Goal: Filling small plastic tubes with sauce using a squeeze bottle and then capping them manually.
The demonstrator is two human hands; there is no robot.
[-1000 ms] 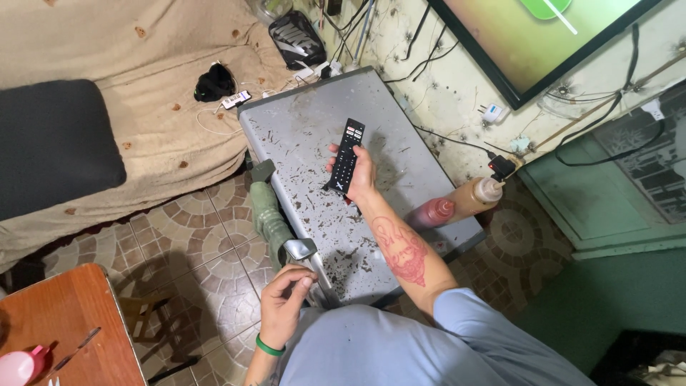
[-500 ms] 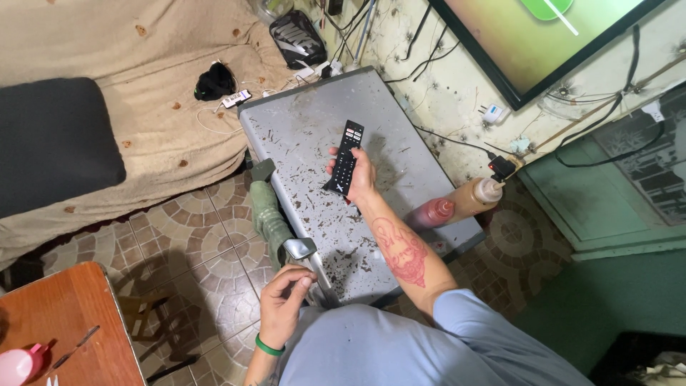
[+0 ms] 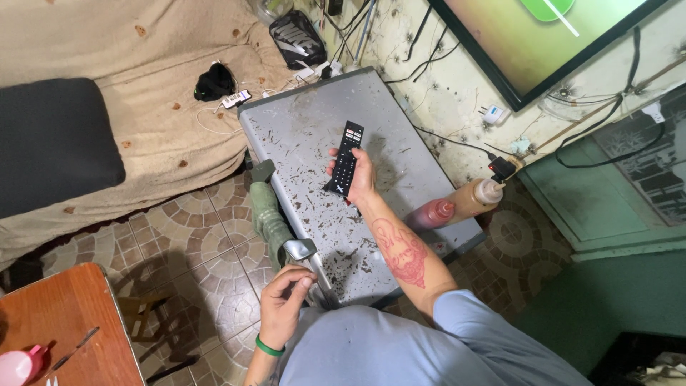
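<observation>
Remote control (image 3: 346, 158), black, slim and rectangular, rows of small keys on its face with a few coloured keys near the far end; held in the right hand (image 3: 359, 175) above the grey table (image 3: 400, 187), its long axis running from the palm up and away toward the television (image 3: 543, 39), slightly tilted to the right. Right hand: closed around the lower half of the remote, thumb lying across the keypad, fingers wrapped beneath; forearm bears a red tattoo. Left hand (image 3: 284, 300): nearest the wearer, off the table's near-left edge, fingertips pinched on the end of a metal piece (image 3: 306, 256), bright and angled, that rises along the table edge; a green band sits at the wrist. The right hand is thus the one carrying the remote; the left is well apart from it, lower and nearer. Table surface: grey, scattered all over with dark specks and scraps. Green block-like object (image 3: 267, 211) leaning at the table's left side over the tiled floor (image 3: 186, 243). Two squeeze bottles at the right edge, lying side by side and touching: a red bottle (image 3: 432, 212) and a tan bottle (image 3: 473, 197). Beyond the table: beige-covered couch (image 3: 143, 93) with a dark cushion (image 3: 53, 143), then the wall with loose cables and the television.
</observation>
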